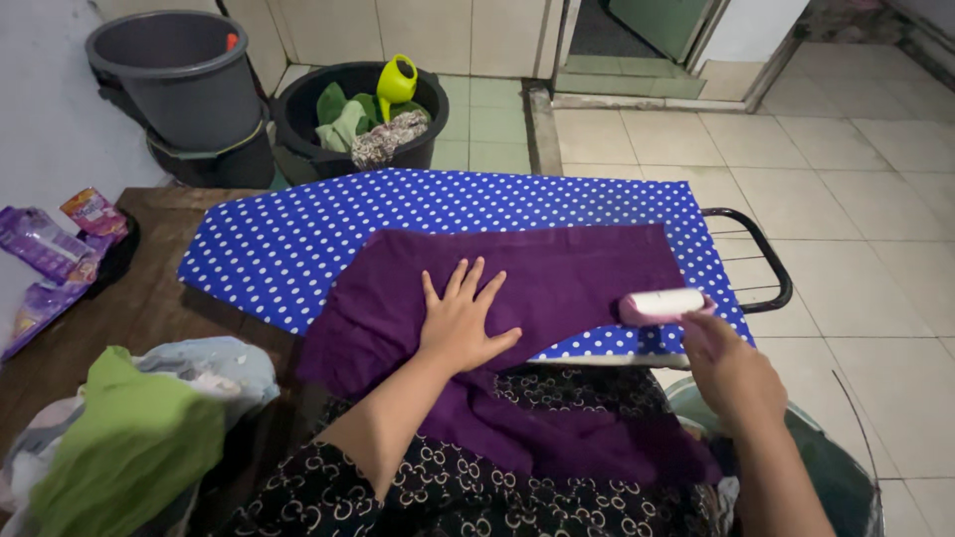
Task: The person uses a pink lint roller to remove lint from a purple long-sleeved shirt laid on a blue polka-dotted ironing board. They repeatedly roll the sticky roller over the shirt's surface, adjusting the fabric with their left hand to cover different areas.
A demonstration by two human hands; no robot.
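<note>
Cloth [557, 278] on ironing board [298, 239], buckets [179, 75] behind.

Large dark purple cloth [557, 273]: spread flat across near half of ironing board with blue white-dotted cover [298, 249], upper edge straight, near part hanging over near edge of board in loose folds. Small pink-and-white iron [665, 304]: lying on right end of cloth, near right near corner of board, long side parallel to near edge.

Purple cloth [557, 278]; blue white-dotted ironing board [298, 239]; pink-white iron [662, 304].
</note>
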